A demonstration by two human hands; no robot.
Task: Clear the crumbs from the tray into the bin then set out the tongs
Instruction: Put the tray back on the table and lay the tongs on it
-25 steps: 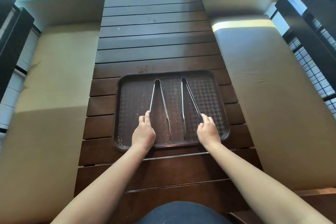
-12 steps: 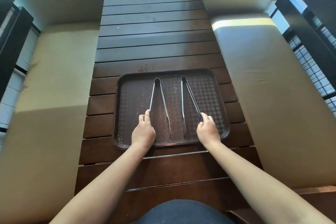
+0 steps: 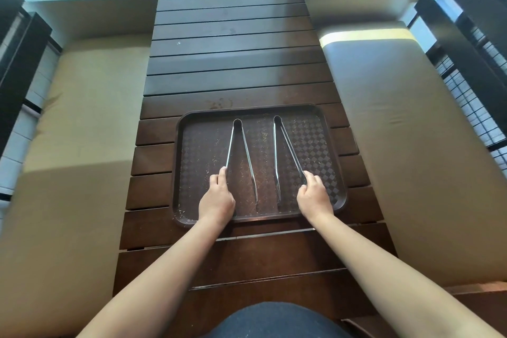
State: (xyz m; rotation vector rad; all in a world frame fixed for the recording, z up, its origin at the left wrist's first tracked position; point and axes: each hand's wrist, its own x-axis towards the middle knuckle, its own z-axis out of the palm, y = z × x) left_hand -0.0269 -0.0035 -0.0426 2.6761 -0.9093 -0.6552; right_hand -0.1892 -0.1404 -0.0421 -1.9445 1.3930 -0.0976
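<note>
Head view — each hand (image 3: 216,200) (image 3: 314,197) grips tongs (image 3: 241,158) (image 3: 288,153) on tray (image 3: 192,129).

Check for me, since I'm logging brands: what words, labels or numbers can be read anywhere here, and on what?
None can be read. The tray shows only a checkered pattern and crumbs, and both tongs are plain metal. The slatted table and bench cushions carry no print or stickers.
</note>
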